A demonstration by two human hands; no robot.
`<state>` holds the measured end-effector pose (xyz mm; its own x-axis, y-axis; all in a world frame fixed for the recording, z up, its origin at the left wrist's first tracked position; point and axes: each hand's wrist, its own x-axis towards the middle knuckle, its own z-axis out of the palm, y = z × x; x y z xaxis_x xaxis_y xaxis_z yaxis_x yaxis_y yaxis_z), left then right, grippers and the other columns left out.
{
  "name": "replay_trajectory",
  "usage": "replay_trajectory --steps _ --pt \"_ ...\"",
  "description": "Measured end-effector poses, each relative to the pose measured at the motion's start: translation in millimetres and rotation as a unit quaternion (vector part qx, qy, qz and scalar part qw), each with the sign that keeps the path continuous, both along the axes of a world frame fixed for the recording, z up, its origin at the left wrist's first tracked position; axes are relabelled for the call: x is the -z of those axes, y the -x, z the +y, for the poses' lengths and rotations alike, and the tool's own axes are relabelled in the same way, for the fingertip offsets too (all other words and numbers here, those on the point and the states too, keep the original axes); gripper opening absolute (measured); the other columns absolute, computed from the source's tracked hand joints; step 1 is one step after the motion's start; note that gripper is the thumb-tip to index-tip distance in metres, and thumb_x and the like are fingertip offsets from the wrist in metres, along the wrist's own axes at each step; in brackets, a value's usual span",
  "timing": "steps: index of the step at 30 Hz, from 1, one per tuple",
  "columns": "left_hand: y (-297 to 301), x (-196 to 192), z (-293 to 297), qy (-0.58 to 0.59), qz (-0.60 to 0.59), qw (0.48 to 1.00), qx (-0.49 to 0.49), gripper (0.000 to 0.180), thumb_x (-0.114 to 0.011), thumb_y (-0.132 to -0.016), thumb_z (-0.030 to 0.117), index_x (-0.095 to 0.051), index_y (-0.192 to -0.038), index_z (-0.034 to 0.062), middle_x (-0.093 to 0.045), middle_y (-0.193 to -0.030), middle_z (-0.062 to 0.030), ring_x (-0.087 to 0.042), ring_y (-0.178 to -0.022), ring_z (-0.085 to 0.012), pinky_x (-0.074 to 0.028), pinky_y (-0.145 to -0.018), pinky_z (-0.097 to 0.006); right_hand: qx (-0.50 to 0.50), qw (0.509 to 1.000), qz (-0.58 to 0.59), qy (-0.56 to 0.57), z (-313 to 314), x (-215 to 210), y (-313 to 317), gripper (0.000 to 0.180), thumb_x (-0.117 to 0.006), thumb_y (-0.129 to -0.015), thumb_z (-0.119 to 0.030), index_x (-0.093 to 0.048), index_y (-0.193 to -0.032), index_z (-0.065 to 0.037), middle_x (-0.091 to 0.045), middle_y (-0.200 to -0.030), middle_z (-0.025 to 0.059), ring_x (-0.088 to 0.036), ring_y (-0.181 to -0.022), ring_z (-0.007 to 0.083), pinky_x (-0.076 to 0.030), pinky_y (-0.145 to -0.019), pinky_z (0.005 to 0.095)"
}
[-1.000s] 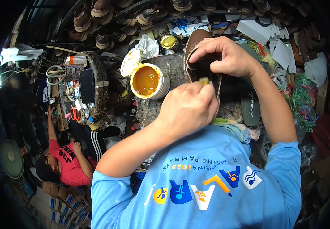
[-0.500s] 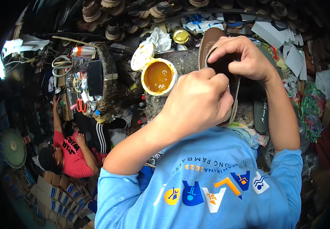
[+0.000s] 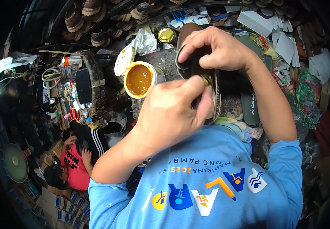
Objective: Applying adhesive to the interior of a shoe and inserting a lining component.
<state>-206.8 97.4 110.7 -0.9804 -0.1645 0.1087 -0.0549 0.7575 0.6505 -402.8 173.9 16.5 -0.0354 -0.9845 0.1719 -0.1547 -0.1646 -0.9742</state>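
My right hand [image 3: 220, 49] grips a dark brown shoe [image 3: 189, 36] by its upper rim and holds it on a grey stone block [image 3: 161, 61]. My left hand [image 3: 172, 110] is closed on a small brush whose glue-yellow tip [image 3: 207, 80] touches the inside of the shoe, just under my right fingers. An open can of amber glue [image 3: 140, 78] stands on the block just left of the shoe, and its smeared lid [image 3: 123, 64] leans behind it.
A black slipper sole [image 3: 249, 103] lies right of the shoe. A gold tin lid [image 3: 166, 35], white rags [image 3: 144, 40] and paper scraps [image 3: 283, 42] lie behind it. Shoes [image 3: 92, 19] line the back. Another person in a red shirt [image 3: 73, 168] sits below left, near a cluttered tool shelf [image 3: 77, 87].
My left hand has shifted slightly toward me with the brush still at the shoe. My right hand keeps its grip. The view has swung a little.
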Motion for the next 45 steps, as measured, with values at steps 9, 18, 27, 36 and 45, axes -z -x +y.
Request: replay_trajectory --steps 9,18,27,36,45 --pt "-26.5 -9.5 26.1 -0.068 -0.091 0.994 0.0 0.011 -0.072 -0.087 0.0 -0.064 -0.079 -0.0006 -0.062 -0.063 -0.0144 -0.064 -0.053 -0.0291 -0.05 -0.051 -0.037 0.002 1.0 0.004 0.025 2.5 4.8 2.0 0.042 -0.06 -0.067 -0.003 -0.078 -0.105 -0.001 -0.073 -0.101 0.0105 -0.067 -0.1 0.0212 -0.051 -0.095 0.0325" --pt "-25.6 -10.1 18.2 -0.078 -0.088 0.993 0.0 0.009 -0.07 -0.086 0.0 -0.064 -0.08 -0.0008 -0.06 -0.065 -0.0161 -0.065 -0.057 -0.0321 -0.051 -0.054 -0.04 -0.02 0.999 -0.027 0.028 6.1 3.2 4.6 0.044 -0.058 -0.068 -0.001 -0.077 -0.108 0.001 -0.076 -0.106 0.0111 -0.069 -0.104 0.02 -0.051 -0.1 0.0326" --pt "22.5 2.0 -38.6 -0.125 -0.171 0.977 -0.005 0.019 -0.066 -0.086 0.016 -0.075 -0.087 -0.0011 -0.066 -0.065 -0.0162 -0.066 -0.058 -0.0288 -0.054 -0.061 -0.037 -0.005 1.0 -0.026 0.015 8.4 -0.7 2.1 0.044 -0.058 -0.066 -0.003 -0.077 -0.105 0.001 -0.073 -0.103 0.01 -0.065 -0.1 0.0212 -0.049 -0.098 0.0328" --pt "17.7 12.9 -39.1 -0.101 -0.099 0.986 0.093 0.013 -0.067 -0.08 0.01 -0.071 -0.076 -0.0015 -0.063 -0.06 -0.0188 -0.066 -0.054 -0.0334 -0.054 -0.057 -0.04 0.005 0.999 -0.034 0.0 8.4 0.6 5.0 0.045 -0.057 -0.063 -0.002 -0.077 -0.103 0.002 -0.073 -0.101 0.0112 -0.066 -0.101 0.0224 -0.048 -0.099 0.0336" --pt "6.7 9.9 -37.3 -0.151 -0.143 0.96 0.189 0.008 -0.069 -0.075 0.005 -0.072 -0.08 -0.0007 -0.065 -0.068 -0.0197 -0.068 -0.066 -0.0379 -0.056 -0.064 -0.043 0.0 0.999 -0.034 0.007 8.3 3.1 4.1 0.043 -0.057 -0.064 -0.002 -0.077 -0.102 0.002 -0.073 -0.102 0.011 -0.067 -0.1 0.0225 -0.049 -0.099 0.0334"
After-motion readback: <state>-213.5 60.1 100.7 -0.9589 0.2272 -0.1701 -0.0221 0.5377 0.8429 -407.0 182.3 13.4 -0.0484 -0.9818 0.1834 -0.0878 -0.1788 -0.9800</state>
